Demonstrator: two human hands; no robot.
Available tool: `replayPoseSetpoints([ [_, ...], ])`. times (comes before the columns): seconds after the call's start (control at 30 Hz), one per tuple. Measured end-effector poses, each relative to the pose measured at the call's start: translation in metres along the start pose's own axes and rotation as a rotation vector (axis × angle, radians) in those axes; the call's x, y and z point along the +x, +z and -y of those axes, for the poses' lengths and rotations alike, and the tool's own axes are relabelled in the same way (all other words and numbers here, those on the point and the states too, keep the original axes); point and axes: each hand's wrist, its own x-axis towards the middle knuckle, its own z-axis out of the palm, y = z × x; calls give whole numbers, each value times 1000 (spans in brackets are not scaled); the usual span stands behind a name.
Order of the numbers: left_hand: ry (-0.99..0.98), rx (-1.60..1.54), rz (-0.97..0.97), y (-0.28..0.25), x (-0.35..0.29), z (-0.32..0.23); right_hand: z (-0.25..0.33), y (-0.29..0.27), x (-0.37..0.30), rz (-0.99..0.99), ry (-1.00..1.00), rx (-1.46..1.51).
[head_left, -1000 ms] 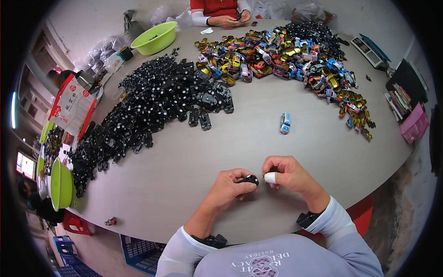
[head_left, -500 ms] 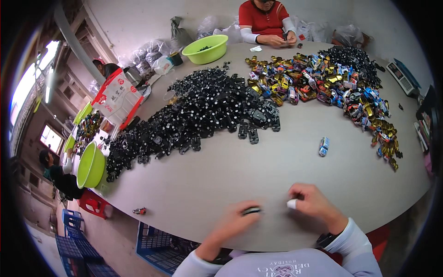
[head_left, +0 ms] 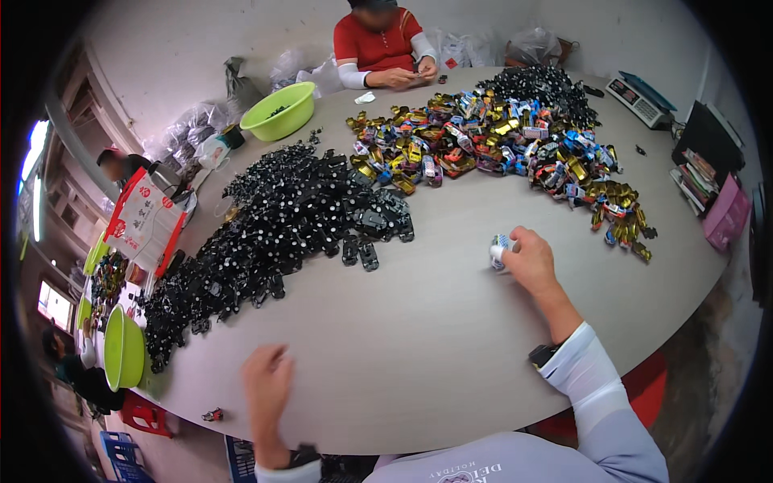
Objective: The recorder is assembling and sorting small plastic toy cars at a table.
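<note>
Right hand (head_left: 531, 259) at the toy car (head_left: 501, 240), mid-table; left hand (head_left: 268, 390) low over the near side.

Largest first, we note the grey table (head_left: 419, 346), its rounded edge curving along the near side and up the right; a broad bare stretch runs from that edge to the heaps, giving both hands room. Black chassis heap (head_left: 274, 213) at left, coloured shell heap (head_left: 475, 137) farther back. Pale shirt (head_left: 503, 459) bears white lettering, partly cut off. White box (head_left: 146, 221), red-trimmed, carries red emblems and dark characters. Right thumb and curled fingers touch the blue-and-white car; whether clamped, we cannot tell. Left fingers blur, their closure unclear. Smallest: a red-and-grey toy (head_left: 212, 414) near the left front edge.
</note>
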Motion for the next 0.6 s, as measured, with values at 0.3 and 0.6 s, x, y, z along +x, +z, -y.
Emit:
replayPoseSetpoints([
  [0.3,107,347,18,168,108,-59,20,-27,-5,401,35,-65],
  [0.6,83,-120,121,162,64,-50,14,-9,-4,288,-477,113],
])
